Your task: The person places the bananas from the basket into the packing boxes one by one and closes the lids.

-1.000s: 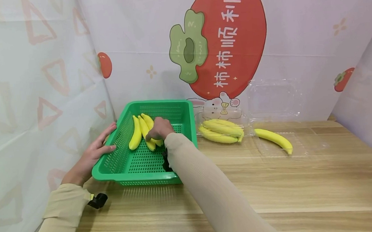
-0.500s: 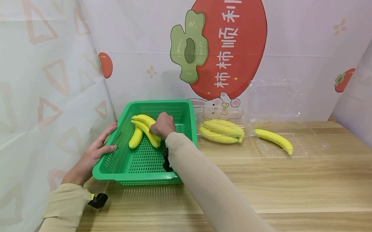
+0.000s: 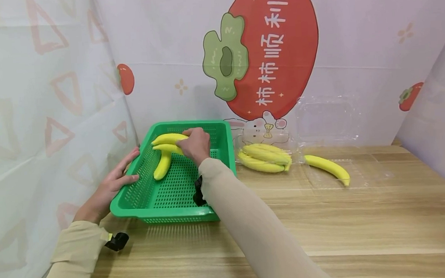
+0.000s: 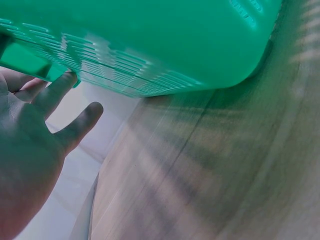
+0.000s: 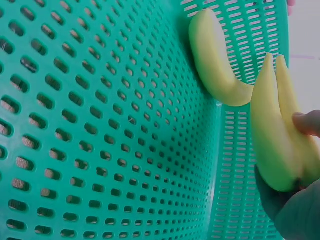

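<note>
My right hand [image 3: 196,145] grips two bananas [image 5: 280,125] together, lifted above the floor of a green plastic basket [image 3: 173,212]. In the right wrist view their stem tips lie side by side, and the thumb presses on one of them. A third banana [image 3: 163,164] lies in the basket on the left, its upper end overlapped by the held pair. My left hand [image 3: 112,186] rests at the basket's left rim. The left wrist view shows its fairly straight fingers [image 4: 55,92] at the outside of the rim, one fingertip touching it.
Right of the basket, a clear plastic box [image 3: 290,140] holds several bananas [image 3: 265,157]. Farther right, an open clear clamshell [image 3: 330,121] has one banana [image 3: 328,168] in its base. A printed cloth backdrop [image 3: 163,40] stands behind the wooden table [image 3: 347,233].
My right hand has gathered two bananas, turned them sideways and raised them toward the back of the basket. The third banana stays put, and the left hand has not moved.
</note>
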Tool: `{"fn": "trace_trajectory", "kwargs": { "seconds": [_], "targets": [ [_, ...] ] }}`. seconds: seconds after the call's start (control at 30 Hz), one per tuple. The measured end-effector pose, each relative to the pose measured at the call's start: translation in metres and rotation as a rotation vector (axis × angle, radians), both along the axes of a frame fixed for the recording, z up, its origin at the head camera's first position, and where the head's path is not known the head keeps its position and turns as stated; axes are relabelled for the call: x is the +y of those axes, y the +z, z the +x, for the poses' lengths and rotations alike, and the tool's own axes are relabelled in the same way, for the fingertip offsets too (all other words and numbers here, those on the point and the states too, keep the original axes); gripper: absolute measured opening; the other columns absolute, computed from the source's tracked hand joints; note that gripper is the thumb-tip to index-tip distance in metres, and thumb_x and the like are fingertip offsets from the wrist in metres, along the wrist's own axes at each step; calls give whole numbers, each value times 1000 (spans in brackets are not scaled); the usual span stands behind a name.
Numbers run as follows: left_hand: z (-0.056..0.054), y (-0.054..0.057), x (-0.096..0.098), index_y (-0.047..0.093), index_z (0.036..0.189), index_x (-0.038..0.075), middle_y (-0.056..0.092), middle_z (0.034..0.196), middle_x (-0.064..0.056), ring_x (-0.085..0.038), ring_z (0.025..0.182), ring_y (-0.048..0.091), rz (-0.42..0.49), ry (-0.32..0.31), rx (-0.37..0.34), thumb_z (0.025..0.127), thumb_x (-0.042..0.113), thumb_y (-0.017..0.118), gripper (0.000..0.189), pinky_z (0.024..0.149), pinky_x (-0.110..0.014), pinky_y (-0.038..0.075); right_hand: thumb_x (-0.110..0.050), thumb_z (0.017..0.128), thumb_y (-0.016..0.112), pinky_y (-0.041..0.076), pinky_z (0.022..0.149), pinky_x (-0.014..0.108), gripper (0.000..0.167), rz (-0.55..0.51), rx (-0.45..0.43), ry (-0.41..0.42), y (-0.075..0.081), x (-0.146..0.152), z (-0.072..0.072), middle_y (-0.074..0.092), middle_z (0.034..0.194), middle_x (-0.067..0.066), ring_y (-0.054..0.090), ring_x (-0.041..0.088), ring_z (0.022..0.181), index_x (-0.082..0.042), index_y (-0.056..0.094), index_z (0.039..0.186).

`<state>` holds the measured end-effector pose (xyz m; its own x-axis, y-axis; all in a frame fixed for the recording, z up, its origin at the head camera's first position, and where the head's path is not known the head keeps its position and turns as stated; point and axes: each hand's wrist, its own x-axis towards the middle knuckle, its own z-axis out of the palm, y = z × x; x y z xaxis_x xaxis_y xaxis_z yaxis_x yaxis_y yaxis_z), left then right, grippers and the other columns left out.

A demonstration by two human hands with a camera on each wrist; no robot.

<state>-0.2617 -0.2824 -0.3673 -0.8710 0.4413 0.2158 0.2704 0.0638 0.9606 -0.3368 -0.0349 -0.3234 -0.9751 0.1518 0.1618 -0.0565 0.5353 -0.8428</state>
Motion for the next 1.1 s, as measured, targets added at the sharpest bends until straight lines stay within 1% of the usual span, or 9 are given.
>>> {"fn": "trace_trajectory", "kwargs": {
  "seconds": [0.03, 0.13, 0.33, 0.5, 0.63, 0.7, 0.83, 0.93, 1.1],
  "targets": [
    [0, 0, 0, 11, 173, 16, -6, 182, 5, 7, 127, 55, 7, -2, -3, 110, 5, 48, 74, 85, -22, 62, -17, 95, 78, 58, 72, 28, 37, -15, 14, 0, 0, 0, 0, 76, 125, 7, 69, 21, 97, -17, 77, 132],
    [-1, -1, 0, 12, 173, 15, -7, 182, 4, 8, 128, 54, 20, -9, 1, 109, 4, 48, 74, 86, -22, 61, -17, 94, 78, 57, 70, 28, 37, -51, 49, 6, 1, 1, 0, 76, 124, 8, 68, 21, 95, -17, 78, 131],
    [-1, -1, 1, 10, 173, 14, -9, 181, 4, 8, 129, 53, 20, -15, 4, 110, 4, 48, 74, 86, -20, 60, -17, 94, 78, 56, 69, 27, 38, -120, 85, 14, 2, 1, 0, 75, 127, 9, 67, 21, 97, -17, 77, 132],
    [0, -1, 1, 11, 173, 14, -8, 182, 4, 11, 133, 46, 9, -13, 10, 110, 5, 48, 74, 89, -17, 58, -17, 94, 78, 55, 67, 25, 38, -144, 113, 21, 2, 1, 0, 76, 127, 10, 68, 20, 94, -15, 77, 132],
    [0, -1, 1, 11, 173, 15, -7, 181, 7, 9, 132, 48, 19, -19, 3, 110, 5, 48, 73, 88, -18, 59, -17, 94, 77, 54, 66, 24, 39, -150, 136, 25, 3, 1, -1, 76, 123, 10, 67, 18, 89, -14, 77, 133],
    [0, -1, 1, 11, 173, 15, -6, 181, 8, 8, 131, 49, 23, -20, 0, 110, 5, 48, 74, 88, -18, 59, -18, 94, 78, 54, 66, 24, 39, -151, 142, 25, 3, 0, -1, 77, 121, 10, 66, 17, 87, -14, 77, 133],
    [0, -2, 1, 11, 173, 15, -5, 181, 10, 11, 135, 43, 20, -18, 5, 110, 5, 48, 74, 91, -15, 56, -20, 94, 79, 55, 67, 24, 39, -160, 138, 18, 3, 0, -1, 76, 122, 9, 65, 17, 88, -15, 76, 133],
    [0, -2, 1, 11, 173, 14, -6, 181, 8, 15, 136, 38, 13, -14, 14, 110, 5, 48, 74, 94, -13, 54, -21, 94, 79, 56, 68, 25, 39, -172, 133, 11, 4, 0, 0, 75, 123, 10, 66, 18, 90, -15, 77, 133],
    [0, -3, 2, 11, 173, 13, -8, 182, 4, 18, 135, 39, 15, -12, 20, 110, 5, 49, 74, 95, -13, 54, -22, 94, 80, 57, 70, 27, 38, -173, 135, 1, 5, 0, 3, 75, 123, 10, 67, 19, 93, -15, 77, 132]
  ]
}}
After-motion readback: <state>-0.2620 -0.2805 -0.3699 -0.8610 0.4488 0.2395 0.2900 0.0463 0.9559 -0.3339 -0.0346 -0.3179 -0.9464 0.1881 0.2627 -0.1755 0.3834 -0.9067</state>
